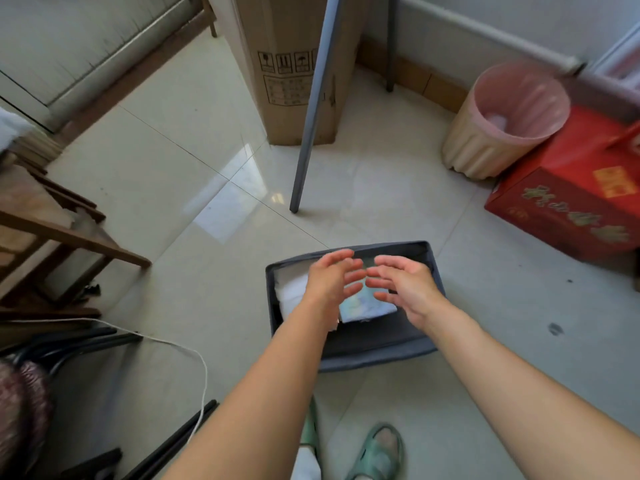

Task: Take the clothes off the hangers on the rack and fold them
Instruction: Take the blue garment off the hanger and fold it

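A dark grey fabric storage box (377,356) stands on the tiled floor in front of me. Inside it lie a folded white garment (292,292) on the left and a folded pale blue patterned garment (367,304) in the middle. My left hand (330,277) and my right hand (407,287) hover just above the box with palms facing each other and fingers spread, holding nothing. The fingertips nearly meet over the blue garment. A grey metal leg of the rack (313,102) rises behind the box. No hangers show.
A tall cardboard box (291,64) stands behind the rack leg. A pink-lined bin (502,123) and a red carton (575,195) sit at the right. Wooden furniture (59,233) fills the left, with a white cord (180,351) on the floor. My green slipper (379,452) is below.
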The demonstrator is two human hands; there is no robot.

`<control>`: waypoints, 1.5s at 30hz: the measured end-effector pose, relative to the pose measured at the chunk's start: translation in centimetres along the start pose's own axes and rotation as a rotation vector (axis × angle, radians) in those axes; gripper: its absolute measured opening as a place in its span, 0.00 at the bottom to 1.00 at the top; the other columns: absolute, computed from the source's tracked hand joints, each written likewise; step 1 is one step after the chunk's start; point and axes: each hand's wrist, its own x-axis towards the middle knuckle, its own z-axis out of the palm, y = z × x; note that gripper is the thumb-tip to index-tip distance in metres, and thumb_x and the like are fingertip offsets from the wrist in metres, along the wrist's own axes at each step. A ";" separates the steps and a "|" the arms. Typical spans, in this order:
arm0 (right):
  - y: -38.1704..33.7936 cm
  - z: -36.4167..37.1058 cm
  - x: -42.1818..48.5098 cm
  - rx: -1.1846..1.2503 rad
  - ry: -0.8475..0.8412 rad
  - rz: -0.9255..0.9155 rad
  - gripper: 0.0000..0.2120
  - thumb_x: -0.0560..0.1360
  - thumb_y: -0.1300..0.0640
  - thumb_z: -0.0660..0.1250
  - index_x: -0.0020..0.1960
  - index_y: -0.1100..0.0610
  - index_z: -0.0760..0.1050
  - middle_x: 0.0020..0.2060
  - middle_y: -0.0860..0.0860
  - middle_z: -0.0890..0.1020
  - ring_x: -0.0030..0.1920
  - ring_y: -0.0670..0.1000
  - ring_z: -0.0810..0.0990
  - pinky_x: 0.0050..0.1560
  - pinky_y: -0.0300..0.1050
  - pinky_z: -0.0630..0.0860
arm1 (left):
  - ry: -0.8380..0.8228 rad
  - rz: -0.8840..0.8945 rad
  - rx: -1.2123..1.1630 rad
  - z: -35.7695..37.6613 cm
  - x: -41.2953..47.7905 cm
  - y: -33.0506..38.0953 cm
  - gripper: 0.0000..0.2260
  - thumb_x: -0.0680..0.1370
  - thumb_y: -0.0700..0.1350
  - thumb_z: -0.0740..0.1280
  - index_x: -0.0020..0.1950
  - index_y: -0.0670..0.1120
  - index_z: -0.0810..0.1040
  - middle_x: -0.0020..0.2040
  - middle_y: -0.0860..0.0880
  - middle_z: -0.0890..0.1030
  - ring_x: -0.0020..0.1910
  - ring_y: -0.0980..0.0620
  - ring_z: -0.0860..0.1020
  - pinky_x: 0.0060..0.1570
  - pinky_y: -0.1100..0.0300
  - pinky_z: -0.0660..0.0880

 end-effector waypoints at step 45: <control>-35.9 -18.5 -53.3 0.266 0.751 -1.281 0.11 0.77 0.65 0.64 0.46 0.50 0.79 0.40 0.50 0.82 0.32 0.45 0.76 0.32 0.36 0.70 | -0.792 0.678 0.148 18.0 -49.1 25.8 0.08 0.82 0.42 0.61 0.55 0.44 0.80 0.49 0.43 0.85 0.40 0.49 0.83 0.42 0.55 0.79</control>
